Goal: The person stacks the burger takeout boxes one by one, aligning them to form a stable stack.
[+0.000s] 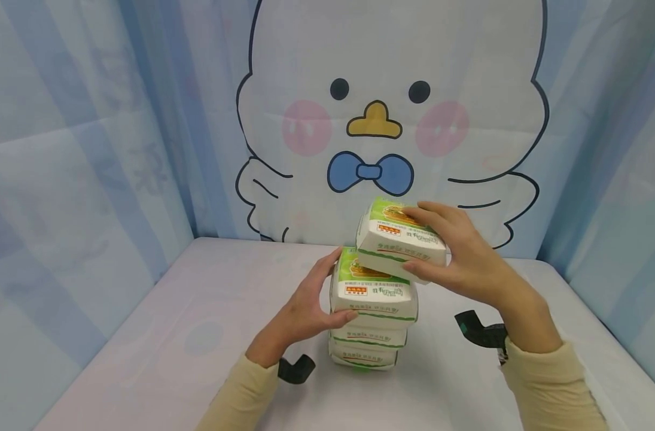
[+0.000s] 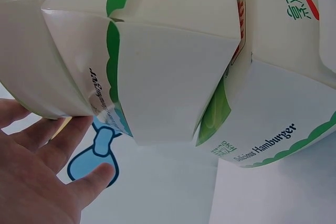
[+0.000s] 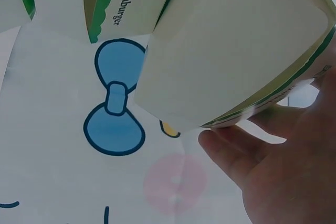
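A white and green paper hamburger box [image 1: 399, 254] is in my right hand [image 1: 469, 260], tilted above the right part of a stack. Fingers lie over its top and the thumb presses its front right. The right wrist view shows a plain white face of this box [image 3: 236, 45]. My left hand [image 1: 302, 308] grips the left side of the stack's uppermost hamburger box [image 1: 383, 302], thumb on its front, fingers toward the back. Beneath it sit two more boxes [image 1: 367, 338], stacked unevenly. Whether the held box touches the stack I cannot tell.
The stack stands on a pale table [image 1: 209, 353] in front of a curtain [image 1: 370, 48] printed with a cartoon chick and blue bow tie. More curtain hangs on both sides. Black camera mounts [image 1: 483, 330] stick out from both wrists.
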Motion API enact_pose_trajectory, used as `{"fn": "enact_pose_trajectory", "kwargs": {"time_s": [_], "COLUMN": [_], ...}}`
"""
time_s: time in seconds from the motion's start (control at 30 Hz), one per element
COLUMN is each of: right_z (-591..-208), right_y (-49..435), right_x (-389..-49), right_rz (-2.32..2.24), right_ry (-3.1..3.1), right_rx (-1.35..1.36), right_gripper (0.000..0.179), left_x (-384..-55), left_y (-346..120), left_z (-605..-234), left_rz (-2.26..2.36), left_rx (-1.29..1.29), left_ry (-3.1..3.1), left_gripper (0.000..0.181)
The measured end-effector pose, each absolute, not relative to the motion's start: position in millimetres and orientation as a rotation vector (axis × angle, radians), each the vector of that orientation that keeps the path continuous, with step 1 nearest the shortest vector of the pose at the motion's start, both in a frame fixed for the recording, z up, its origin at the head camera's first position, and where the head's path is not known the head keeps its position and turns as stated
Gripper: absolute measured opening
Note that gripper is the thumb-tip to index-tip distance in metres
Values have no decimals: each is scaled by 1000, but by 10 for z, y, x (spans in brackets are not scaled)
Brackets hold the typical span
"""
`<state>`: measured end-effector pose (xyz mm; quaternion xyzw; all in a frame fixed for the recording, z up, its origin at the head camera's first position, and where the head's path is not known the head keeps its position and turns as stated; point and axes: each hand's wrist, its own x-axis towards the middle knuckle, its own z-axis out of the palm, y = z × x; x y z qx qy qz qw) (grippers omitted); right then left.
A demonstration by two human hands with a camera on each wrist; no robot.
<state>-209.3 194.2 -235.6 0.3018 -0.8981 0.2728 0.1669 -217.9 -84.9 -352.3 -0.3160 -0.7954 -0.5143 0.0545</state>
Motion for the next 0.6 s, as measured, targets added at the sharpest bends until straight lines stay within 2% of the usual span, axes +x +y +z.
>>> {"fn": "enact_pose_trajectory", "kwargs": {"time_s": [0.6], "right_z": [-2365], "right_y": [1769], "right_x": [-2109], "right_rz": [702], "right_ry": [-2587], "right_rx": [985], "right_gripper": [79], "left_x": [-2185], "left_y": [-853], "left_z": [-3531], "left_rz": [-1532], "left_rx": [-1031], "left_ry": [-2355], "left_gripper": [95]}}
